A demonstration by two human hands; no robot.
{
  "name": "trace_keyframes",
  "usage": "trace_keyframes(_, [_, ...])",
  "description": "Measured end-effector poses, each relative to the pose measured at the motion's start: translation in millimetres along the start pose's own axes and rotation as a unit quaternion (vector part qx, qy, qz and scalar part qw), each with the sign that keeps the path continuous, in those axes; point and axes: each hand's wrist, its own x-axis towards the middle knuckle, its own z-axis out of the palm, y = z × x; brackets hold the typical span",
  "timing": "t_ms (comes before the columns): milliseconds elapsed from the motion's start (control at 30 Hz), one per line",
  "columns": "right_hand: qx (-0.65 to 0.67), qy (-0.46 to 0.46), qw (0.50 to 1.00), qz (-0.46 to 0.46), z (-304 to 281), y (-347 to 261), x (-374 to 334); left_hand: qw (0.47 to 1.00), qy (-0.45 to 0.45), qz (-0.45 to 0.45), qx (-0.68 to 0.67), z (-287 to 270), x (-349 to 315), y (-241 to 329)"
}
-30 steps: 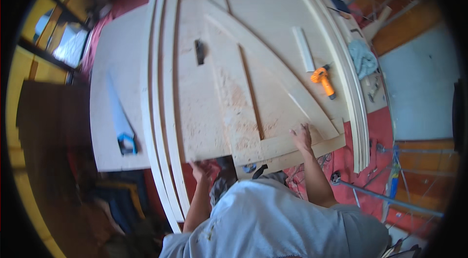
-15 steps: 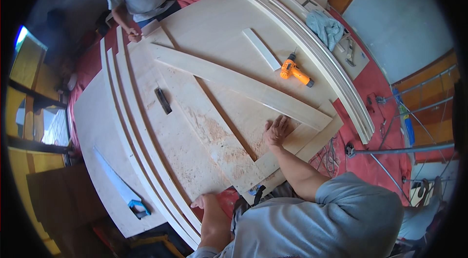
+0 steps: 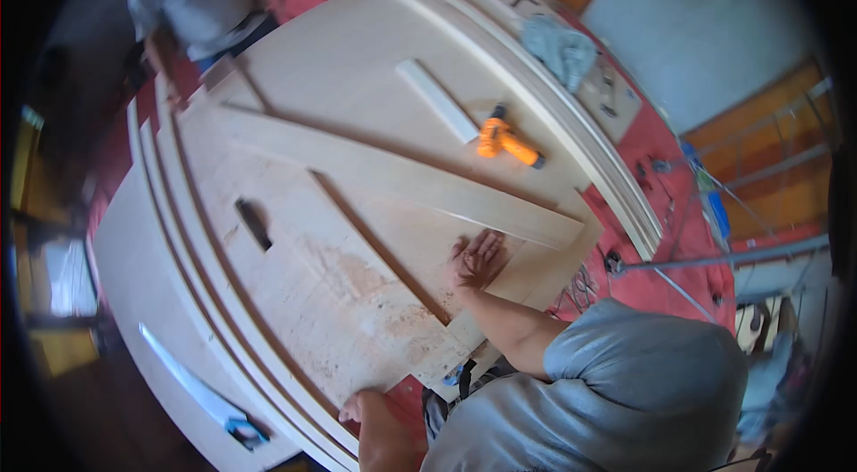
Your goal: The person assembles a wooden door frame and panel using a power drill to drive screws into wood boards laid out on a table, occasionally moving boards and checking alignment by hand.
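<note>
The right hand (image 3: pixel 478 260), bare, lies palm down over the near edge of the large pale plywood desk (image 3: pixel 357 44), toward its near right corner. Its fingers are slightly spread and closed on nothing, just beside the near end of a long, pale, diagonal wooden board (image 3: pixel 402 173); beneath the wrist is a flat, pale wooden crosspiece (image 3: pixel 527 276) along the near edge. The left hand (image 3: pixel 354 405) is at the near edge too, farther left, its fingers loosely bent beside three long, narrow, pale wooden strips (image 3: pixel 198 222); whether they grip the edge cannot be told.

The strips run side by side from the far edge past the near one. Between them and the diagonal board lies a wide, flat, pale board (image 3: pixel 344 267) strewn with reddish sawdust, and left of it a small, dark, oblong object (image 3: pixel 253 224). A handsaw with a blue-and-black handle (image 3: pixel 192 383) lies near the near left corner. Toward the right edge, an orange-and-black cordless drill (image 3: pixel 504 142) lies by the end of a short, pale wooden strip (image 3: pixel 437 102); beyond both, a bundle of long, pale mouldings (image 3: pixel 518 75) follows that edge, with a crumpled grey-green cloth (image 3: pixel 555 48) outside it. A co-worker in a grey shirt (image 3: pixel 192 4) stands at the far edge.
</note>
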Motion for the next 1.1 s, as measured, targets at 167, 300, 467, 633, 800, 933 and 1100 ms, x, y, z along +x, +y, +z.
trace_keyframes(167, [0.04,-0.022,0.996,0.076,30.5,24.6,2.5,0.981,0.056,-0.161,0.095,23.7,5.1,11.5])
trace_keyframes(300, [-0.052,-0.042,0.997,0.048,34.8,18.2,-4.2,0.948,-0.079,-0.297,-0.088,-24.4,11.4,16.5])
trace_keyframes(467, [-0.094,-0.023,0.995,0.04,33.4,22.3,-0.8,0.921,-0.124,-0.33,-0.163,-105.3,-17.3,38.4])
trace_keyframes(633, [-0.074,-0.001,0.997,0.034,35.6,22.4,2.7,0.924,-0.125,-0.312,-0.183,-112.4,-19.2,37.0])
trace_keyframes(800, [-0.068,-0.011,0.997,0.045,37.7,25.1,7.3,0.912,-0.137,-0.339,-0.184,-104.1,-18.5,41.6])
trace_keyframes(933, [-0.05,-0.045,0.997,0.039,1.6,-1.1,-3.6,0.954,-0.129,-0.245,-0.117,-62.8,-8.4,20.3])
trace_keyframes(1100, [-0.035,-0.01,0.998,0.054,17.8,13.8,4.0,0.95,-0.15,-0.251,-0.105,-75.0,-17.0,27.0])
